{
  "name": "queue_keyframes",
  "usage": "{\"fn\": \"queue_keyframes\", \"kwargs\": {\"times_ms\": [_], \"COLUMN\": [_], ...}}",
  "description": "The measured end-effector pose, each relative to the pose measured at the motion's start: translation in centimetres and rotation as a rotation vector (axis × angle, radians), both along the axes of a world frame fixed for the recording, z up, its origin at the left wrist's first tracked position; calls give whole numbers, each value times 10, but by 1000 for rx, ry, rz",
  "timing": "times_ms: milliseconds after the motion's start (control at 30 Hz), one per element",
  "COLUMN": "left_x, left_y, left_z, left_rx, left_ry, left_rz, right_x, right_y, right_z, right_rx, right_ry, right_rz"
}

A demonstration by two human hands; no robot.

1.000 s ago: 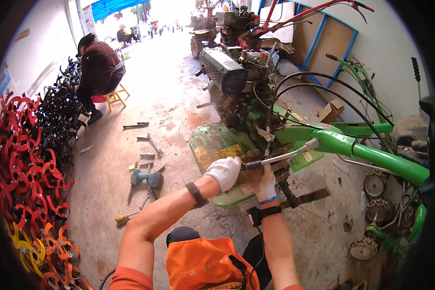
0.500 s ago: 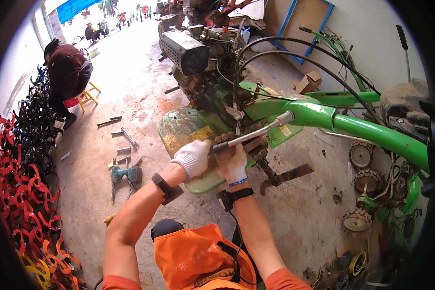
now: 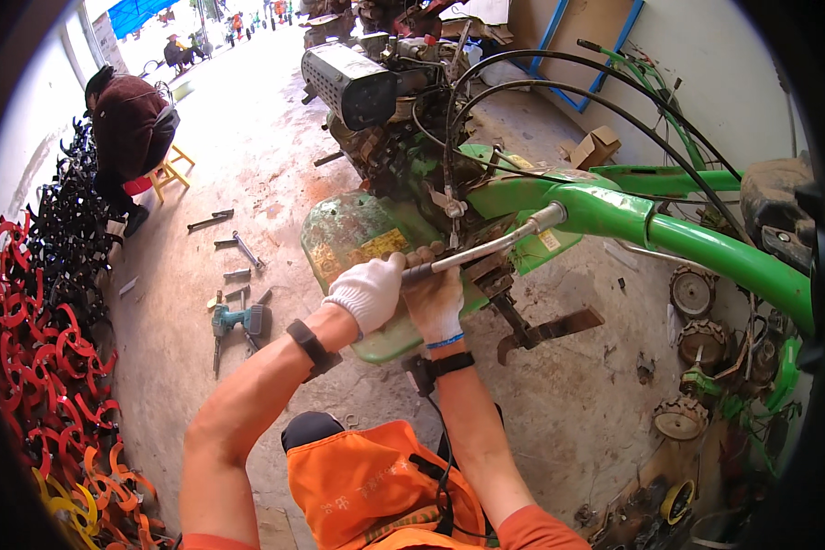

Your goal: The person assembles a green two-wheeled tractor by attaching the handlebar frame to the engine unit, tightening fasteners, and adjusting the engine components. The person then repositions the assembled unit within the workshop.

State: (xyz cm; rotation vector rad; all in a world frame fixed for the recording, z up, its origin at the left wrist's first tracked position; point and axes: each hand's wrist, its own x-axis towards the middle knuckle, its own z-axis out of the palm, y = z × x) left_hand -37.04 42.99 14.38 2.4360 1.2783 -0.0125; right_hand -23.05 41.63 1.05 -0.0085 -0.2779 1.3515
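Both my hands wear white knit gloves with dirty fingers. My left hand (image 3: 368, 293) and my right hand (image 3: 435, 301) are closed side by side around the dark grip of a metal bar (image 3: 486, 248). The bar slants up to the right and has a thick cylindrical end against the green frame tube (image 3: 605, 211); whether it is joined there, I cannot tell. Under my hands lies the worn green guard (image 3: 348, 225) of a walk-behind tiller. A rusty bent blade (image 3: 559, 328) sticks out to the right of my hands.
A cordless power tool (image 3: 238, 321) and loose spanners (image 3: 246, 249) lie on the floor at left. Red and black curved blades (image 3: 46, 339) are heaped along the left wall. A person (image 3: 133, 133) bends beside a yellow stool (image 3: 170, 174). Toothed wheels (image 3: 701, 344) lie at right.
The view has shifted slightly, so the tiller's frame tube sits a little further right and up. Both hands keep their hold on the bar's grip.
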Motion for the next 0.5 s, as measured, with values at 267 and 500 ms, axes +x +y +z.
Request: {"fn": "queue_keyframes", "kwargs": {"times_ms": [267,500], "left_x": [-2,-7], "left_y": [8,12], "left_z": [21,7], "left_rx": [-208,-522], "left_ry": [24,-135], "left_rz": [17,45], "right_x": [6,12], "right_y": [-3,-7], "right_z": [-1,-3], "right_rx": [-303,-596], "right_ry": [-168,-625], "right_rz": [-121,-240]}}
